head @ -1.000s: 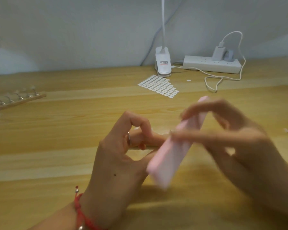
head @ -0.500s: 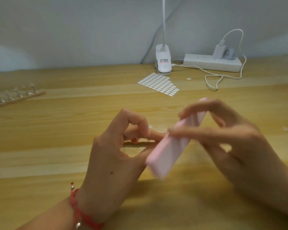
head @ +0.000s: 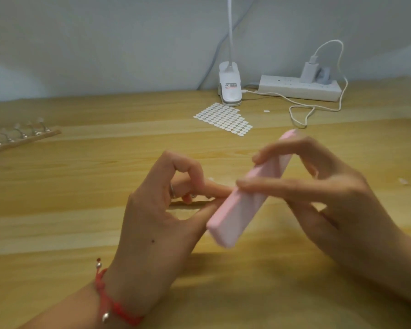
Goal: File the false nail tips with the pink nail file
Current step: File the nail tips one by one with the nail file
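the right hand point(head: 330, 205) holds the pink nail file point(head: 235, 212) in the middle of the frame, pinched between fingers and thumb. the file slants above the wooden counter point(head: 81, 176). the left hand point(head: 157, 222) has its fingers curled in a pinch, touching the file's side. what it pinches is too small to tell. a sheet of white dots point(head: 223, 119) and a power strip point(head: 299, 87) lie in the upper right of the frame.

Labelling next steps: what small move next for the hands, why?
Probably a short stroke of the pink nail file along the left hand fingertips: the right hand pinches it mid-length and its edge meets them. Any nail tip is too small to see.
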The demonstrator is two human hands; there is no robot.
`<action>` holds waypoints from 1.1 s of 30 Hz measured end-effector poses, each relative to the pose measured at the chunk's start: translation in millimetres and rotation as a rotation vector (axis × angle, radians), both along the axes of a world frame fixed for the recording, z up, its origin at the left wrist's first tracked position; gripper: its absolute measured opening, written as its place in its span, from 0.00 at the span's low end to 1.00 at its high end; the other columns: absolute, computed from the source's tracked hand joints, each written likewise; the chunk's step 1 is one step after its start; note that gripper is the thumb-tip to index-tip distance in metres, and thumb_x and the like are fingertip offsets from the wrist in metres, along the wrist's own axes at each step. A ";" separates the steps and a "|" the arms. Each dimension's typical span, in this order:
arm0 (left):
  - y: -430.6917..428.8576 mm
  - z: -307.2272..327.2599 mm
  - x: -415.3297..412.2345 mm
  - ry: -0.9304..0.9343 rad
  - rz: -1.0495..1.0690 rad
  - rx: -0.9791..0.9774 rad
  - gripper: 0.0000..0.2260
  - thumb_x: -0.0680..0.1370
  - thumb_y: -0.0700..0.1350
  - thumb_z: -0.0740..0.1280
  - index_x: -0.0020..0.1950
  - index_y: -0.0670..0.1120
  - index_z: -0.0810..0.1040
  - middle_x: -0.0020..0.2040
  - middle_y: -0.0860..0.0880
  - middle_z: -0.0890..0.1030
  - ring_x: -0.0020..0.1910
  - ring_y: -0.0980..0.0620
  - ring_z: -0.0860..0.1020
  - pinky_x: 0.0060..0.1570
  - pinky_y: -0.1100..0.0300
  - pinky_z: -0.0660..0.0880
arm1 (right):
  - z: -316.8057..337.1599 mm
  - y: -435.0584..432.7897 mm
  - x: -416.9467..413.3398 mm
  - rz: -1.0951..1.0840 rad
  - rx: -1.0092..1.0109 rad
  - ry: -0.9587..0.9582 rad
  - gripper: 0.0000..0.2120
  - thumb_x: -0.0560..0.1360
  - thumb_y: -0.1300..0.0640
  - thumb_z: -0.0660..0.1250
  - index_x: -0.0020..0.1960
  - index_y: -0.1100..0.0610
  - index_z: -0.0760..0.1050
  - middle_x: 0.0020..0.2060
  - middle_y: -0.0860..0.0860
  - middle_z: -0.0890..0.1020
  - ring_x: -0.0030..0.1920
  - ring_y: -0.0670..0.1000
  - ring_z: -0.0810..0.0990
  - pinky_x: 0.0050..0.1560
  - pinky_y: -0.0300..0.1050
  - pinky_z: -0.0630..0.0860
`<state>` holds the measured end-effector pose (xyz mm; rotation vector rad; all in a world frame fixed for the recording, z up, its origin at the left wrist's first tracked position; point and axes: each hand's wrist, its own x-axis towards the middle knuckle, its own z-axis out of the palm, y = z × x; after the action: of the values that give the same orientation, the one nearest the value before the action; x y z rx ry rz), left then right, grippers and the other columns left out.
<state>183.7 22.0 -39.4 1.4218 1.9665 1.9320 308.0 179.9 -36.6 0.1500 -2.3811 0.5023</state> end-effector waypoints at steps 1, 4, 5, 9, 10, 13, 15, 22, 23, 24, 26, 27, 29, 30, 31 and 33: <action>0.3 -0.3 0.0 -0.026 -0.006 0.007 0.15 0.65 0.44 0.74 0.43 0.53 0.69 0.39 0.58 0.84 0.42 0.62 0.83 0.42 0.72 0.72 | -2.1 -3.7 0.6 0.043 0.009 -0.003 0.26 0.72 0.77 0.60 0.57 0.51 0.81 0.54 0.57 0.76 0.58 0.56 0.76 0.65 0.44 0.69; -0.3 -1.0 -0.7 -0.033 -0.004 0.023 0.15 0.66 0.44 0.74 0.43 0.52 0.68 0.38 0.59 0.84 0.39 0.62 0.81 0.40 0.72 0.71 | -3.8 -9.1 -0.1 0.107 0.044 -0.021 0.28 0.72 0.78 0.61 0.57 0.48 0.80 0.54 0.55 0.76 0.60 0.54 0.76 0.71 0.47 0.65; 0.2 -0.6 -1.1 -0.024 -0.010 0.026 0.16 0.65 0.44 0.74 0.43 0.51 0.68 0.38 0.59 0.84 0.39 0.62 0.81 0.40 0.72 0.71 | -2.4 -3.9 -1.8 0.069 0.015 -0.025 0.29 0.71 0.80 0.62 0.58 0.50 0.79 0.54 0.56 0.76 0.59 0.55 0.76 0.69 0.45 0.67; -0.2 0.2 0.9 -0.085 -0.025 0.029 0.15 0.65 0.44 0.74 0.42 0.52 0.69 0.38 0.58 0.84 0.38 0.62 0.81 0.40 0.72 0.72 | -1.4 -9.7 0.2 0.114 0.002 0.001 0.23 0.75 0.73 0.61 0.58 0.48 0.81 0.55 0.55 0.76 0.59 0.56 0.76 0.66 0.46 0.69; -1.0 0.9 1.5 -0.100 -0.026 0.034 0.14 0.65 0.45 0.74 0.42 0.52 0.69 0.38 0.57 0.84 0.38 0.61 0.81 0.40 0.71 0.72 | -2.9 -14.8 0.8 0.145 0.026 0.006 0.23 0.76 0.72 0.61 0.58 0.48 0.81 0.56 0.55 0.75 0.60 0.55 0.76 0.68 0.47 0.68; -1.3 3.9 0.6 -0.113 -0.033 0.049 0.18 0.63 0.45 0.77 0.41 0.52 0.68 0.38 0.56 0.85 0.37 0.61 0.81 0.39 0.70 0.73 | -0.2 6.3 -5.7 0.000 -0.015 0.038 0.27 0.73 0.79 0.62 0.60 0.52 0.78 0.55 0.57 0.77 0.58 0.52 0.77 0.65 0.43 0.69; 0.5 5.5 1.5 -0.219 -0.079 0.062 0.21 0.60 0.43 0.80 0.40 0.52 0.68 0.38 0.53 0.85 0.38 0.57 0.83 0.41 0.66 0.77 | 4.3 32.9 -9.0 -0.195 -0.077 0.080 0.28 0.73 0.78 0.67 0.63 0.51 0.74 0.55 0.56 0.78 0.56 0.49 0.76 0.62 0.38 0.70; 2.7 3.1 -2.1 -0.616 -0.387 0.048 0.19 0.68 0.39 0.77 0.45 0.46 0.66 0.38 0.44 0.85 0.42 0.49 0.85 0.41 0.70 0.76 | 3.7 41.0 -3.5 -0.187 -0.017 0.189 0.24 0.74 0.75 0.66 0.62 0.53 0.73 0.60 0.57 0.75 0.63 0.55 0.75 0.66 0.47 0.71; 2.5 2.6 -4.3 -0.651 -0.423 0.039 0.19 0.68 0.40 0.77 0.46 0.46 0.65 0.36 0.46 0.85 0.40 0.51 0.84 0.40 0.70 0.75 | 3.6 36.6 -2.9 -0.157 0.015 0.203 0.22 0.74 0.76 0.64 0.61 0.54 0.74 0.61 0.59 0.75 0.63 0.58 0.75 0.67 0.50 0.71; 2.2 1.6 -6.4 -0.685 -0.456 0.027 0.20 0.68 0.41 0.76 0.47 0.46 0.65 0.35 0.48 0.84 0.38 0.53 0.83 0.40 0.70 0.75 | 4.3 32.8 -1.4 -0.119 0.045 0.212 0.22 0.74 0.76 0.63 0.60 0.56 0.74 0.60 0.61 0.75 0.63 0.61 0.75 0.67 0.55 0.71; 1.9 -1.5 -8.7 -0.736 -0.529 -0.012 0.21 0.66 0.44 0.77 0.48 0.47 0.65 0.35 0.49 0.84 0.37 0.54 0.82 0.39 0.68 0.74 | 5.1 24.7 1.6 -0.045 0.125 0.215 0.19 0.75 0.75 0.62 0.58 0.56 0.76 0.58 0.61 0.77 0.62 0.63 0.76 0.68 0.64 0.67; 1.7 -2.7 -9.1 -0.748 -0.557 -0.035 0.21 0.67 0.45 0.77 0.48 0.48 0.66 0.36 0.49 0.83 0.37 0.54 0.81 0.39 0.66 0.74 | 4.3 20.2 2.6 -0.022 0.186 0.208 0.16 0.77 0.72 0.63 0.57 0.54 0.77 0.57 0.58 0.77 0.63 0.61 0.76 0.69 0.66 0.65; 1.6 -4.1 -8.9 -0.743 -0.562 -0.069 0.18 0.67 0.45 0.77 0.46 0.51 0.69 0.36 0.49 0.83 0.37 0.53 0.81 0.40 0.63 0.73 | 5.1 15.9 4.1 0.014 0.293 0.182 0.13 0.80 0.67 0.64 0.57 0.51 0.77 0.57 0.53 0.77 0.65 0.56 0.75 0.72 0.66 0.62; 1.7 -3.6 -8.3 -0.737 -0.552 -0.070 0.17 0.67 0.45 0.77 0.46 0.51 0.69 0.36 0.49 0.84 0.36 0.53 0.81 0.39 0.65 0.74 | 8.1 17.8 4.4 0.016 0.319 0.172 0.13 0.80 0.66 0.63 0.58 0.50 0.77 0.57 0.52 0.77 0.65 0.55 0.74 0.72 0.66 0.61; 1.8 -2.7 -7.6 -0.728 -0.538 -0.059 0.18 0.68 0.44 0.77 0.47 0.48 0.68 0.36 0.48 0.84 0.35 0.54 0.81 0.38 0.67 0.74 | 11.6 20.4 3.6 -0.004 0.327 0.169 0.13 0.81 0.67 0.61 0.58 0.52 0.77 0.56 0.52 0.77 0.65 0.55 0.74 0.72 0.67 0.62; 3.0 -1.5 -6.0 -0.720 -0.496 -0.032 0.19 0.69 0.40 0.75 0.47 0.45 0.65 0.35 0.48 0.84 0.32 0.56 0.80 0.36 0.71 0.74 | 15.9 22.5 1.3 -0.065 0.303 0.181 0.12 0.81 0.66 0.60 0.57 0.53 0.77 0.55 0.54 0.76 0.63 0.57 0.75 0.70 0.68 0.63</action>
<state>177.7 25.1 -40.9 0.8874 1.1839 1.7975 309.3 202.4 -20.8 0.2416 -2.2619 0.0900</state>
